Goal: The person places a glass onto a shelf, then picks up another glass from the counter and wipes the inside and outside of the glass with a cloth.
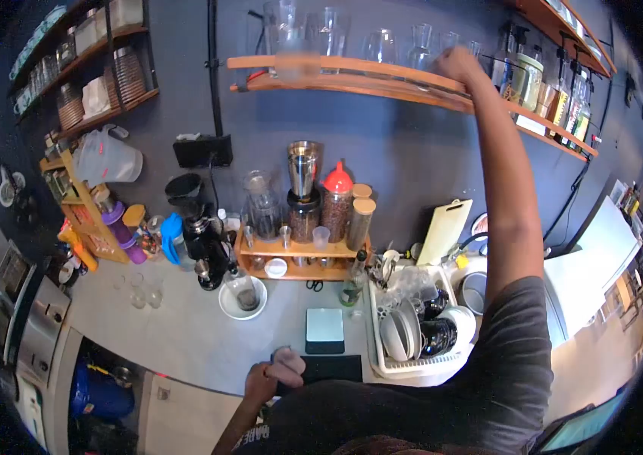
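The left hand [262, 382] is closed around a crumpled pale pink cloth [286, 368] near the front edge of the grey table [185, 341], just beside a flat black mat [340, 368]. The right hand [456, 65], blurred, is raised to a long wooden shelf [382, 70] beside clear glass vessels [421, 50]; whether its fingers grip anything I cannot tell. Beyond the mat sits a square pale-topped device [324, 326], with a white plastic dish rack [412, 369] to its right.
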{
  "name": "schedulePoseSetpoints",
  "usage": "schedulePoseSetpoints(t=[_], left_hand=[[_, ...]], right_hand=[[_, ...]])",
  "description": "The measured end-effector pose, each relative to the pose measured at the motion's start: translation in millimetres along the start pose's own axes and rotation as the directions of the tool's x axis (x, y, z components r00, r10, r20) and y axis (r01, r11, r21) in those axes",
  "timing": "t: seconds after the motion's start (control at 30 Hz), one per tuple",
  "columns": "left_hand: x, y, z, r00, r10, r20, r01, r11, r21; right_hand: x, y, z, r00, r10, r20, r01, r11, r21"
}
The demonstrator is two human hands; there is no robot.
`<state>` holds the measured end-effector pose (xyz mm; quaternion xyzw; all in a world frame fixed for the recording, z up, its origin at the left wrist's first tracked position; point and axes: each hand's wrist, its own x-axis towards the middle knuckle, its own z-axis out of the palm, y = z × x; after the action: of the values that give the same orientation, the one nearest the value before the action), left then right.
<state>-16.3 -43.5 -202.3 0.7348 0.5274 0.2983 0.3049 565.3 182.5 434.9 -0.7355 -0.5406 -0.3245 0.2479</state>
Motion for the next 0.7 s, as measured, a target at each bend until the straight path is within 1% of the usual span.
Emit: schedulePoseSetpoints(t=[0.03,0.07,0.1,0.13,0.17,0.2,0.23,0.27,0.3,0.33,0.37,0.4,0.43,0.47,0.5,0.57,0.6,0.7], left_hand=[[0,4,-2,0.997,-0.070,-0.021,0.067,0.990,-0.128],[-1,7,-5,0.989,-0.145,-0.037,0.131,0.958,-0.257],[0,12,-8,0.973,-0.225,-0.047,0.190,0.903,-0.385],[2,18,-13,0.984,-0.160,-0.074,0.111,0.887,-0.447],[4,27,-21,0.988,-0.105,-0.114,0.033,0.863,-0.505],[7,46,-32,0.990,-0.050,-0.128,-0.033,0.817,-0.575],[6,66,-42,0.990,-0.009,-0.143,-0.086,0.764,-0.640],[6,86,-54,0.981,0.111,-0.161,-0.190,0.741,-0.644],[9,105,-68,0.954,0.236,-0.184,-0.298,0.708,-0.640],[10,120,-78,0.959,0.254,-0.126,-0.271,0.690,-0.671],[12,130,-84,0.958,0.279,-0.070,-0.246,0.669,-0.702],[15,135,-87,0.959,0.281,-0.043,-0.231,0.681,-0.695],[18,138,-88,0.958,0.286,-0.011,-0.214,0.691,-0.690],[16,139,-90,0.956,0.293,0.031,-0.194,0.702,-0.685],[13,141,-90,0.973,0.207,0.101,-0.074,0.696,-0.715],[11,142,-89,0.968,0.055,0.245,0.152,0.649,-0.746],[10,134,-80,0.970,0.078,0.231,0.128,0.644,-0.755],[9,125,-83,0.959,0.069,0.274,0.166,0.647,-0.744]], right_hand=[[-18,-11,-18,0.975,0.081,-0.205,-0.062,0.994,0.095],[-38,-24,-34,0.920,0.079,-0.383,-0.011,0.984,0.176],[-63,-42,-53,0.834,0.091,-0.544,0.058,0.966,0.250],[-95,-66,-70,0.761,0.140,-0.634,0.110,0.935,0.338],[-139,-93,-88,0.774,0.161,-0.613,0.168,0.880,0.445],[-182,-120,-85,0.763,0.229,-0.604,0.313,0.687,0.656],[-232,-143,-72,0.820,0.245,-0.517,0.399,0.401,0.824],[-295,-159,-48,0.933,0.070,-0.352,0.320,0.282,0.905],[-347,-182,-47,0.929,-0.347,-0.124,0.228,0.276,0.934],[-399,-204,-46,0.715,-0.686,0.132,0.161,0.345,0.925],[-429,-233,-34,0.598,-0.801,0.033,0.157,0.157,0.975],[-460,-249,-9,0.552,-0.827,0.109,-0.131,0.043,0.990],[-489,-254,8,0.526,-0.830,0.183,-0.205,0.085,0.975],[-510,-259,13,0.535,-0.822,0.194,-0.209,0.094,0.973],[-524,-259,14,0.525,-0.812,0.253,-0.200,0.171,0.965],[-547,-257,19,0.516,-0.777,0.360,-0.165,0.322,0.932],[-568,-249,36,0.585,-0.724,0.366,-0.191,0.316,0.929],[-588,-253,48,0.554,-0.605,0.572,-0.450,0.361,0.817]])
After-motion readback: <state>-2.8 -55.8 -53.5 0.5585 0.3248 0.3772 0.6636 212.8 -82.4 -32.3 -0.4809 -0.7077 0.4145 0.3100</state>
